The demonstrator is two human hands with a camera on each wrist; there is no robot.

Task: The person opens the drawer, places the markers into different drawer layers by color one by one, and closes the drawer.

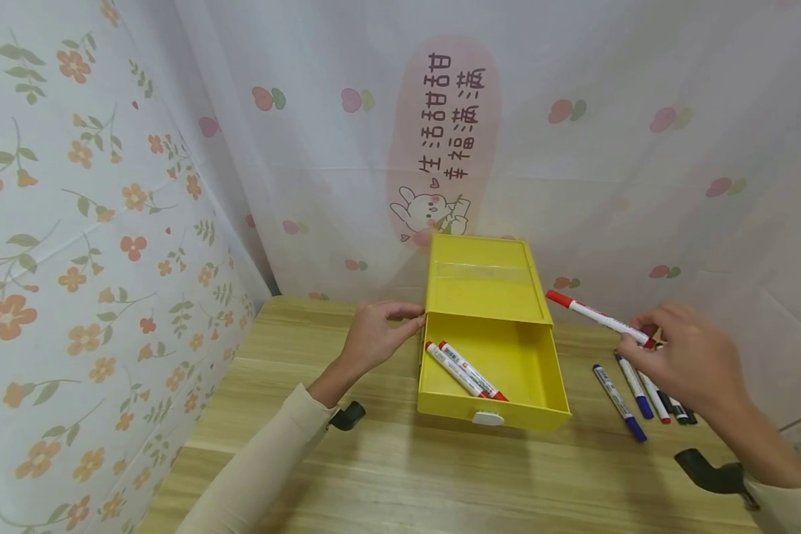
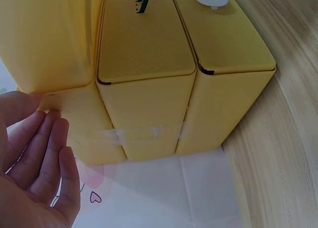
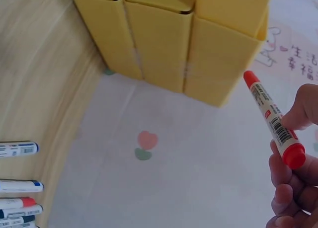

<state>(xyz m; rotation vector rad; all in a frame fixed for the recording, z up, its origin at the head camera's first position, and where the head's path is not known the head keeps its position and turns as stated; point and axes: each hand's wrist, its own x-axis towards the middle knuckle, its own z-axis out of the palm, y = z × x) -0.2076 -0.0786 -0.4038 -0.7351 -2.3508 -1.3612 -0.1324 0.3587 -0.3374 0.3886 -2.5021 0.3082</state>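
My right hand (image 1: 697,360) pinches a red marker (image 1: 601,317) between thumb and fingers, raised to the right of a yellow drawer unit (image 1: 487,293). The right wrist view shows the marker's white barrel and red ends. The unit's top drawer (image 1: 527,363) is pulled out, and two red markers (image 1: 463,371) lie slantwise at its left side. My left hand (image 1: 377,334) touches the unit's left side, beside the back of the pulled-out drawer. Its fingers (image 2: 57,138) are extended and only slightly bent in the left wrist view, with the thumb against the yellow edge.
Several markers lie on the wooden table (image 1: 347,475) at the right, among them a blue marker (image 1: 619,403). Two lower drawers (image 2: 146,39) show in the left wrist view. A white curtain (image 1: 607,170) hangs behind, and a flowered one (image 1: 107,222) at the left.
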